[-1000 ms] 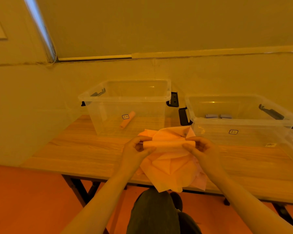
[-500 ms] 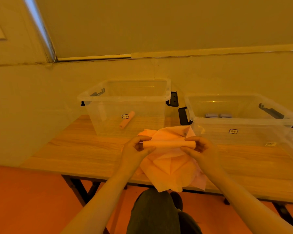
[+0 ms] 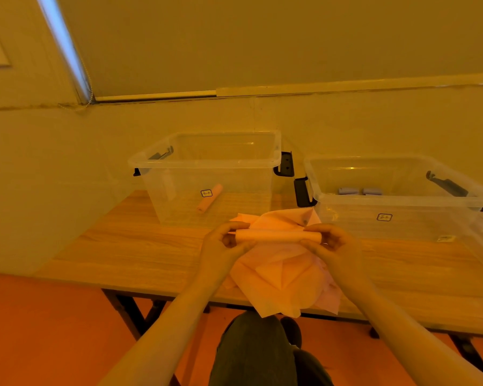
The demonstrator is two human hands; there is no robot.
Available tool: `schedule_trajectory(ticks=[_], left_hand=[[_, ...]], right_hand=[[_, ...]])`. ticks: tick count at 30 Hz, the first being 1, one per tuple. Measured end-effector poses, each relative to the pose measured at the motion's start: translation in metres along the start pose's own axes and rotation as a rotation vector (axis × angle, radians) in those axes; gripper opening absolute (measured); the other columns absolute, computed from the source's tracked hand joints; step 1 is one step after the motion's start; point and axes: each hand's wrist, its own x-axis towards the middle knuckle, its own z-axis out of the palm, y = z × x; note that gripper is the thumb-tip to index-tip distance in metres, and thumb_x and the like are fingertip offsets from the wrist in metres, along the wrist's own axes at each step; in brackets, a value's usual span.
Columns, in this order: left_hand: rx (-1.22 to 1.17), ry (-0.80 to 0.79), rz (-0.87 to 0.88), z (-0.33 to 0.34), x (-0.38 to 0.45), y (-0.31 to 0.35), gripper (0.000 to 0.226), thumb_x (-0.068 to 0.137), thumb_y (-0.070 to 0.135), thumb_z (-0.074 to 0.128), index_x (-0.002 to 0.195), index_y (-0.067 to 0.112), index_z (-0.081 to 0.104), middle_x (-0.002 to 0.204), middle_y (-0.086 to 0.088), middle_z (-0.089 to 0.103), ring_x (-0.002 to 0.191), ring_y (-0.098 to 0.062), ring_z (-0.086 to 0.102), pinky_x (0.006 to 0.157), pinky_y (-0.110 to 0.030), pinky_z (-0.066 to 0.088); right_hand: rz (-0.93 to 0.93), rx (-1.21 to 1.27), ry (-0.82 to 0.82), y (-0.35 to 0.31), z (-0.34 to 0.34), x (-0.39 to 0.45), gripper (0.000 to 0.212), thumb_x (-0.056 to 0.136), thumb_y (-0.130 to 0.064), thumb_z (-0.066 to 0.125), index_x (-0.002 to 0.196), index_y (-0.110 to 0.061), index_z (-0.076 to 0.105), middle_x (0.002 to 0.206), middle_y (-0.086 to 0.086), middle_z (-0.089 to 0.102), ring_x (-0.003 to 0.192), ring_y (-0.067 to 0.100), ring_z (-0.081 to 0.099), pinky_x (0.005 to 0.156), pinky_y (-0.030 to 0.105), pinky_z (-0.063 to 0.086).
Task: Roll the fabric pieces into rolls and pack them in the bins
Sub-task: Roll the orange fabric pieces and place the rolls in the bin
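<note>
I hold a pink fabric roll [image 3: 273, 235] level above the table, one end in each hand. My left hand [image 3: 223, 246] pinches its left end and my right hand [image 3: 332, 245] pinches its right end. Under the roll lies a pile of loose pink fabric pieces [image 3: 279, 277] that hangs over the table's front edge. A clear left bin [image 3: 207, 160] behind the pile holds one pink roll [image 3: 209, 198]. A clear right bin [image 3: 396, 201] holds two grey-blue rolls [image 3: 360, 190] at its far side.
The wooden table [image 3: 140, 246] stands against a wall, with bare wood to the left of the pile. Black latch handles [image 3: 286, 164] stick out between the two bins. My knees [image 3: 254, 349] and the orange floor show below the table's front edge.
The roll has been turned slightly between my fingers and stays at the same height. The pile and the bins have not moved.
</note>
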Motion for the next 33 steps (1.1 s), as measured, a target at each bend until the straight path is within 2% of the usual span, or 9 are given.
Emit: schedule_trajectory(ticks=[4, 7, 11, 12, 14, 18, 24, 30, 33], left_hand=[[0.027, 0.018, 0.02, 0.0, 0.007, 0.008, 0.03, 0.078, 0.012, 0.074, 0.096, 0.033, 0.064, 0.104, 0.015, 0.064, 0.091, -0.002, 0.063, 0.077, -0.026, 0.056], [0.03, 0.03, 0.037, 0.002, 0.015, 0.018, 0.024, 0.08, 0.016, 0.073, 0.095, 0.033, 0.064, 0.103, 0.011, 0.065, 0.095, -0.009, 0.062, 0.079, -0.03, 0.056], [0.045, 0.05, 0.076, 0.005, 0.032, 0.032, 0.019, 0.081, 0.016, 0.071, 0.099, 0.019, 0.068, 0.088, 0.036, 0.057, 0.088, 0.008, 0.056, 0.078, -0.025, 0.054], [0.049, 0.057, 0.08, 0.006, 0.038, 0.035, 0.019, 0.081, 0.017, 0.071, 0.1, 0.017, 0.068, 0.085, 0.036, 0.056, 0.086, 0.009, 0.055, 0.077, -0.023, 0.054], [0.061, 0.08, 0.084, 0.008, 0.048, 0.043, 0.015, 0.081, 0.019, 0.071, 0.095, 0.021, 0.067, 0.089, 0.027, 0.055, 0.086, 0.005, 0.055, 0.075, -0.022, 0.052], [0.047, 0.086, 0.101, 0.012, 0.067, 0.062, 0.01, 0.082, 0.022, 0.07, 0.087, 0.027, 0.064, 0.093, 0.003, 0.066, 0.085, -0.009, 0.062, 0.065, -0.017, 0.051], [-0.083, 0.037, 0.178, 0.018, 0.083, 0.09, 0.019, 0.078, 0.007, 0.072, 0.092, 0.02, 0.067, 0.09, 0.009, 0.066, 0.077, 0.005, 0.064, 0.065, -0.014, 0.054], [-0.049, -0.009, 0.248, 0.025, 0.109, 0.123, 0.02, 0.077, 0.008, 0.073, 0.091, 0.021, 0.068, 0.093, 0.003, 0.069, 0.086, -0.01, 0.066, 0.073, -0.027, 0.057], [-0.054, -0.003, 0.296, 0.029, 0.124, 0.143, 0.02, 0.077, 0.008, 0.074, 0.09, 0.022, 0.068, 0.094, 0.004, 0.069, 0.088, -0.01, 0.067, 0.073, -0.026, 0.057]], right_hand=[[0.009, -0.004, 0.009, -0.006, -0.002, 0.007, 0.028, 0.079, -0.018, 0.07, 0.106, -0.022, 0.064, 0.107, -0.007, 0.064, 0.097, 0.007, 0.061, 0.079, 0.027, 0.054], [-0.028, 0.004, 0.002, -0.018, -0.003, 0.017, 0.024, 0.079, -0.016, 0.07, 0.1, -0.026, 0.064, 0.104, -0.01, 0.064, 0.096, 0.005, 0.062, 0.075, 0.022, 0.055], [-0.074, -0.008, -0.011, -0.034, -0.008, 0.032, 0.03, 0.077, -0.004, 0.071, 0.098, -0.024, 0.063, 0.1, -0.007, 0.065, 0.092, 0.003, 0.062, 0.072, 0.014, 0.053], [-0.076, 0.006, -0.012, -0.038, -0.01, 0.036, 0.031, 0.077, -0.001, 0.071, 0.098, -0.023, 0.063, 0.099, -0.007, 0.065, 0.089, 0.001, 0.063, 0.071, 0.013, 0.053], [-0.1, 0.026, -0.007, -0.047, -0.013, 0.043, 0.034, 0.076, 0.003, 0.07, 0.098, -0.022, 0.063, 0.097, -0.007, 0.065, 0.082, -0.004, 0.064, 0.067, 0.012, 0.052], [-0.184, -0.008, 0.01, -0.062, -0.021, 0.062, 0.039, 0.076, 0.003, 0.071, 0.097, -0.029, 0.063, 0.098, -0.011, 0.065, 0.085, -0.007, 0.063, 0.069, 0.008, 0.05], [-0.214, -0.017, 0.027, -0.074, -0.035, 0.087, 0.036, 0.076, 0.0, 0.072, 0.096, -0.03, 0.066, 0.095, -0.012, 0.069, 0.086, 0.001, 0.066, 0.072, 0.018, 0.054], [-0.208, 0.038, 0.047, -0.1, -0.053, 0.111, 0.033, 0.071, 0.001, 0.075, 0.093, -0.023, 0.067, 0.097, -0.005, 0.069, 0.087, 0.004, 0.067, 0.071, 0.019, 0.055], [-0.206, 0.071, 0.037, -0.118, -0.06, 0.13, 0.034, 0.069, 0.002, 0.076, 0.09, -0.023, 0.067, 0.095, -0.004, 0.07, 0.086, 0.006, 0.068, 0.071, 0.019, 0.055]])
